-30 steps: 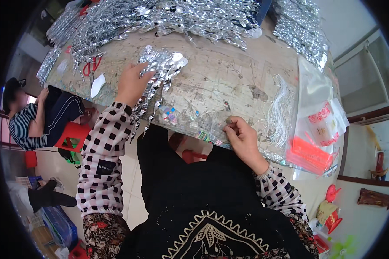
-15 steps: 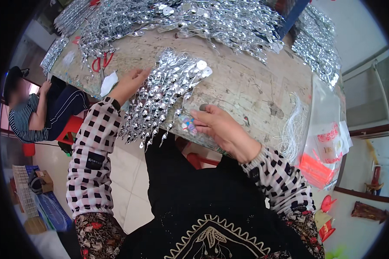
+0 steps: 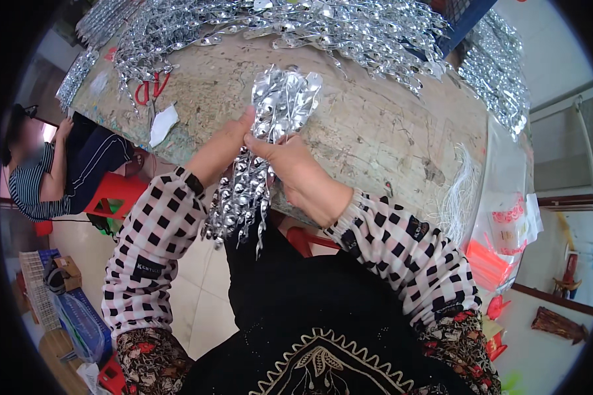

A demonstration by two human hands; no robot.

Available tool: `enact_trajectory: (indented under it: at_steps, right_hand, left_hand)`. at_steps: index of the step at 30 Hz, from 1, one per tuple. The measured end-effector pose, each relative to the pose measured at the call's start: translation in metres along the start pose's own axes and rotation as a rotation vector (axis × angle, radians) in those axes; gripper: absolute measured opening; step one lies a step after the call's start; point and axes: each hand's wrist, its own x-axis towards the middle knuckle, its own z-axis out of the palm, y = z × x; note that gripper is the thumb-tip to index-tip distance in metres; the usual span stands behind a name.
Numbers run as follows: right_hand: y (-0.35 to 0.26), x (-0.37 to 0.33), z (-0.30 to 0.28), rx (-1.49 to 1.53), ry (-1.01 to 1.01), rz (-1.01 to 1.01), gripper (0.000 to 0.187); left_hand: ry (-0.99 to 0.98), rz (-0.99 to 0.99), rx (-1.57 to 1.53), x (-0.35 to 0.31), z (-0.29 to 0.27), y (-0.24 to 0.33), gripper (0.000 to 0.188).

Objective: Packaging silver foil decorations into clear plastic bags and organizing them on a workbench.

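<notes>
A bundle of shiny silver twisted foil strips [image 3: 280, 102] is gathered between my two hands over the table's near edge. My left hand [image 3: 227, 148] is closed round its left side, and my right hand [image 3: 300, 171] grips the right side with the thumb laid across the front. Above the hands the broad flat ends fan out over the wooden table [image 3: 356, 131]. Below them the twisted tails hang past the edge above my lap. The fingers behind the bundle are hidden.
Large heaps of similar silver strips [image 3: 349, 33] lie along the far side. Red-handled scissors [image 3: 153, 92] and a white paper scrap [image 3: 163, 125] are at left. White strings [image 3: 458, 191] and a clear plastic bag [image 3: 501, 184] lie at right. Another person [image 3: 39, 164] sits far left.
My right hand has moved left and up from the table edge onto the bundle. My left hand has closed on it, and the spread strips are now squeezed into a narrower bunch.
</notes>
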Motion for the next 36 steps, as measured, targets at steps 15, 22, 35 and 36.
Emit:
enact_trajectory:
  at_steps: [15, 22, 35, 36]
  right_hand:
    - [-0.025, -0.059, -0.003, -0.262, -0.019, -0.341, 0.065]
    - [-0.103, -0.122, -0.010, -0.550, -0.061, -0.790, 0.067]
    - [-0.088, -0.122, -0.091, -0.515, -0.082, -0.608, 0.100]
    - [-0.088, -0.124, -0.092, -0.694, -0.063, -0.707, 0.100]
  left_hand:
    - [0.047, 0.455, -0.492, -0.072, 0.053, 0.032, 0.058]
    - [0.100, 0.972, -0.532, -0.127, 0.088, 0.109, 0.080]
    - [0.241, 1.221, -0.527, -0.023, 0.175, 0.025, 0.088]
    - [0.233, 0.941, -0.807, -0.029, 0.191, 0.024, 0.080]
